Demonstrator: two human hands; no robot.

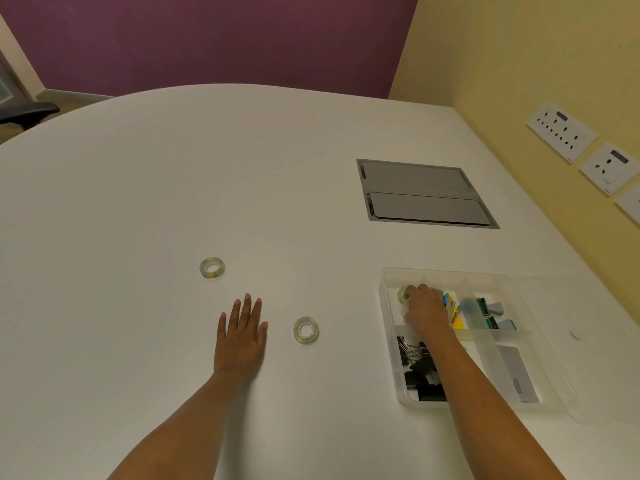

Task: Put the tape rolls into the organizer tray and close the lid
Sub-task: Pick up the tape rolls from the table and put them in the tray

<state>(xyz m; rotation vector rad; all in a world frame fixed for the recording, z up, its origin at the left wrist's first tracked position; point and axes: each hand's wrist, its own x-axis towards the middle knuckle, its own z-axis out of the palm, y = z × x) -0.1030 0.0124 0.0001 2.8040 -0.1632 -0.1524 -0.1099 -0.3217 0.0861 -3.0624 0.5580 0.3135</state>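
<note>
Two clear tape rolls lie flat on the white table: one [212, 268] further away on the left, one [306, 330] nearer, just right of my left hand. My left hand [241, 337] rests flat on the table, fingers spread, holding nothing. My right hand [426, 311] is inside the far-left compartment of the clear organizer tray [388, 282], fingers closed on a third tape roll [402, 295] that peeks out at my fingertips. The tray's clear lid [609, 358] lies open to the right of the tray.
The tray also holds black binder clips [420, 372], coloured sticky flags [452, 306], green clips [493, 315] and a grey card [517, 374]. A grey cable hatch [424, 194] is set into the table behind the tray. Wall sockets [561, 131] line the yellow wall at right.
</note>
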